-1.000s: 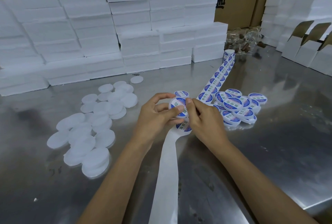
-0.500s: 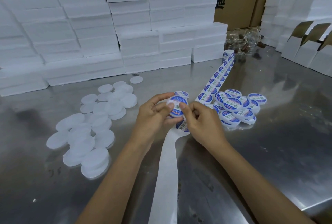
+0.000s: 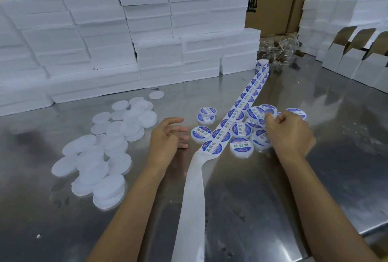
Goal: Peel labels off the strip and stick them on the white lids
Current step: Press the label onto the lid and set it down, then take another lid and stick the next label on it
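Now the right hand [image 3: 288, 133], fingers curled, apparently on a labelled lid [image 3: 268, 112], should be emptied onto the right pile; the left hand [image 3: 168, 135], slack and empty, is best sent to the plain lids [image 3: 100, 156] left of the strip [image 3: 222, 135].

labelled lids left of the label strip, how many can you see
3 round white labelled lids left of the label strip: two overlapping farther back, one nearer by the left hand. None look hidden.
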`<state>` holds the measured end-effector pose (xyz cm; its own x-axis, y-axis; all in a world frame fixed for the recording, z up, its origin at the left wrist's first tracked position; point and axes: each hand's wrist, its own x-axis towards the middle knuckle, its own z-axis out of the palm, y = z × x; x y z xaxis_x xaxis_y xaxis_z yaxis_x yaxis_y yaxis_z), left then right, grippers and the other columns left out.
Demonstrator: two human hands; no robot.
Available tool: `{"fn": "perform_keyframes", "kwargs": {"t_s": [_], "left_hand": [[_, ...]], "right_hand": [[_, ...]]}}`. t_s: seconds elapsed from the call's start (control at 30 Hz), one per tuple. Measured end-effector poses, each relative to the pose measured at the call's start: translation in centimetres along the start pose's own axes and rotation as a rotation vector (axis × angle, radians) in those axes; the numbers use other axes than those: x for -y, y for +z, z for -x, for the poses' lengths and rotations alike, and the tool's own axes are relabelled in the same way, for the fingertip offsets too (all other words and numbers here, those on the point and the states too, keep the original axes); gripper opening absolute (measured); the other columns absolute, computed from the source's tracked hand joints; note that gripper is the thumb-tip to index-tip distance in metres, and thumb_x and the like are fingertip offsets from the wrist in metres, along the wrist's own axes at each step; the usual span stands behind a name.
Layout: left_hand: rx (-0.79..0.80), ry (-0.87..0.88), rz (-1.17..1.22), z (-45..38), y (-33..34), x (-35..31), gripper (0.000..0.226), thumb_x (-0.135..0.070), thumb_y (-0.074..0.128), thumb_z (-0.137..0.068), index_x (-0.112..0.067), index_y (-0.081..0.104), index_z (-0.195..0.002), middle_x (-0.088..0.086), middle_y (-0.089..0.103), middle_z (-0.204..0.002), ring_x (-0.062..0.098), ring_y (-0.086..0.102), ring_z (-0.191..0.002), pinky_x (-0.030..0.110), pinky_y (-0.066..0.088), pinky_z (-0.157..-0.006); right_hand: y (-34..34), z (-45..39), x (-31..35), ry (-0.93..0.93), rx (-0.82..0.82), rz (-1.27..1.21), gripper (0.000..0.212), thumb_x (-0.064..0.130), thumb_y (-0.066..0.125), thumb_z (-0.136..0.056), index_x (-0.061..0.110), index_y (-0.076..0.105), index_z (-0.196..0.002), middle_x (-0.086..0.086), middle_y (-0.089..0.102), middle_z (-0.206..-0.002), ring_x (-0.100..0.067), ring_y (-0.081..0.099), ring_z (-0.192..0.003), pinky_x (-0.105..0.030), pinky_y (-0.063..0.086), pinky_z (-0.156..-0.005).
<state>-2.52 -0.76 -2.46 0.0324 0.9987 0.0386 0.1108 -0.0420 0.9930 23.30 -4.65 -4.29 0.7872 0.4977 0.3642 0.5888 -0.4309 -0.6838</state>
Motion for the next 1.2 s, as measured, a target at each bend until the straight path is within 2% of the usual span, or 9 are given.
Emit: {"fn": "perform_keyframes", "kwargs": {"t_s": [0.13,0.23,0.33,0.43,0.53,0.77,1.0,1.13,1.2], "left_hand": [[-0.106,-0.007,0.004,-0.6,-0.5,0.6,0.042,0.012,0.036,-0.091,-0.009,0.066,-0.112,0.010,0.072,-0.096,0.027,0.069,-0.077,0.023,0.060,-0.060],[-0.189,-0.021,0.026,-1.3,-1.0,1.0,0.039,0.009,0.037,-0.091,-0.012,0.068,-0.103,0.010,0.072,-0.095,0.026,0.068,-0.075,0.025,0.059,-0.064],[-0.279,-0.009,0.090,-1.7,-1.4,1.4,0.039,0.008,0.037,-0.090,-0.017,0.066,-0.095,0.011,0.069,-0.095,0.020,0.064,-0.075,0.029,0.058,-0.067],[-0.384,-0.022,0.112,-2.3,-2.1,1.5,0.037,0.002,0.041,-0.090,-0.025,0.066,-0.092,0.007,0.069,-0.102,0.023,0.064,-0.079,0.046,0.058,-0.082],[-0.513,-0.034,0.139,-2.9,-2.7,1.3,0.036,0.000,0.044,-0.090,-0.030,0.064,-0.087,0.003,0.070,-0.105,0.032,0.067,-0.099,0.053,0.055,-0.093],[-0.665,0.015,0.213,-3.9,-2.9,1.5,0.026,-0.004,0.042,-0.096,-0.022,0.057,-0.107,0.001,0.065,-0.111,0.027,0.065,-0.105,0.054,0.053,-0.092],[-0.670,0.018,0.222,-4.3,-2.8,1.4,0.021,-0.010,0.046,-0.097,-0.026,0.055,-0.107,-0.010,0.061,-0.098,0.023,0.065,-0.098,0.047,0.055,-0.085],[-0.649,0.000,0.266,-4.0,-3.0,1.3,0.017,-0.015,0.047,-0.097,-0.027,0.054,-0.108,-0.001,0.063,-0.105,0.022,0.066,-0.090,0.045,0.054,-0.079],[-0.545,-0.040,0.297,-3.9,-3.3,1.2,0.018,-0.023,0.048,-0.098,-0.028,0.051,-0.115,0.002,0.065,-0.106,0.018,0.069,-0.080,0.042,0.055,-0.072]], "right_hand": [[-0.3,0.3,0.2,-0.007,-0.026,0.023,0.037,0.039,0.061,-0.087,0.013,0.045,-0.065,-0.002,0.055,-0.064,-0.031,0.053,-0.068,-0.032,0.033,-0.065],[-0.2,1.7,1.7,-0.161,-0.017,-0.042,0.028,0.037,0.058,-0.089,0.017,0.048,-0.072,-0.003,0.062,-0.072,-0.030,0.055,-0.073,-0.032,0.035,-0.064],[0.8,4.0,4.3,-0.415,0.149,-0.100,0.017,0.033,0.059,-0.090,0.021,0.053,-0.080,-0.001,0.063,-0.079,-0.024,0.057,-0.079,-0.033,0.043,-0.063],[2.6,5.5,8.1,-0.612,0.393,-0.131,0.009,0.031,0.060,-0.088,0.023,0.056,-0.088,0.003,0.062,-0.086,-0.019,0.055,-0.087,-0.032,0.044,-0.068],[5.4,6.3,12.1,-0.701,0.588,-0.190,0.012,0.028,0.060,-0.087,0.021,0.059,-0.096,0.006,0.063,-0.095,-0.019,0.054,-0.099,-0.033,0.044,-0.078],[12.9,7.7,18.4,-0.740,0.864,-0.162,0.049,0.042,0.076,-0.077,0.023,0.057,-0.118,-0.004,0.060,-0.124,-0.024,0.050,-0.118,-0.040,0.041,-0.100],[14.1,7.8,18.8,-0.672,0.822,-0.314,0.043,0.035,0.080,-0.073,0.024,0.063,-0.111,0.002,0.065,-0.117,-0.019,0.056,-0.111,-0.038,0.046,-0.096],[12.1,6.9,18.1,-0.576,0.819,-0.461,0.041,0.027,0.082,-0.071,0.027,0.061,-0.107,0.013,0.063,-0.115,-0.007,0.056,-0.111,-0.019,0.044,-0.084],[10.6,6.8,17.4,-0.563,0.812,-0.519,0.042,0.029,0.083,-0.071,0.031,0.059,-0.105,0.020,0.062,-0.113,0.002,0.055,-0.109,-0.009,0.038,-0.078]]}}
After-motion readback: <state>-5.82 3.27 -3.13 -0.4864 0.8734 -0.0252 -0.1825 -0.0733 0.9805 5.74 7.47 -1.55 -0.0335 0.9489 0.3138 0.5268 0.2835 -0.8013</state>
